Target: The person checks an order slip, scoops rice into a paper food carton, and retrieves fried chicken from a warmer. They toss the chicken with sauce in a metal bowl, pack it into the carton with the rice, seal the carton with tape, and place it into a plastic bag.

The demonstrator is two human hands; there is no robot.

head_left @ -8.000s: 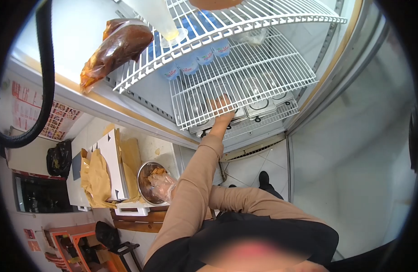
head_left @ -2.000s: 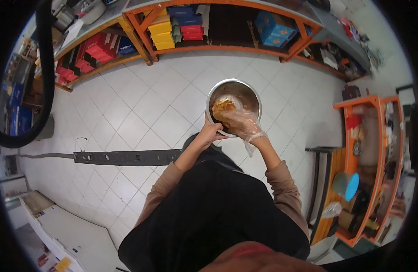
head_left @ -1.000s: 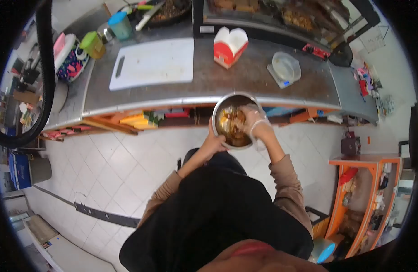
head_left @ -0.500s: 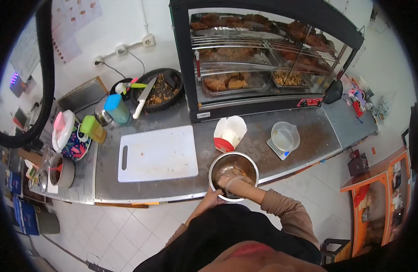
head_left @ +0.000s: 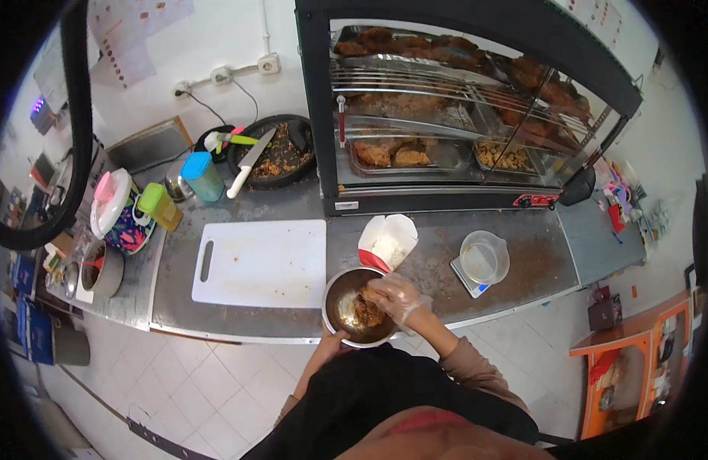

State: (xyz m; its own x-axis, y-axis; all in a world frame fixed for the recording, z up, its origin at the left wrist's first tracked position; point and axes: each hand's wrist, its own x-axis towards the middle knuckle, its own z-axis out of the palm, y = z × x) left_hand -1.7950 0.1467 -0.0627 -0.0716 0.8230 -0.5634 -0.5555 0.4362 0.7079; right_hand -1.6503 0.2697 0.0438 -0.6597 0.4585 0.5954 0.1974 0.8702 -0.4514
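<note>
Left grip clasps the bowl; gloved right grip touches sauced food still inside, closure unclear; just beyond, the box already holds white filling.

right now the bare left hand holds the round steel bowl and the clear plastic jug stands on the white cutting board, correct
Not on the white cutting board: the head view shows the clear plastic jug on a small flat scale with a blue display. The bare left hand does hold the round steel bowl.
</note>
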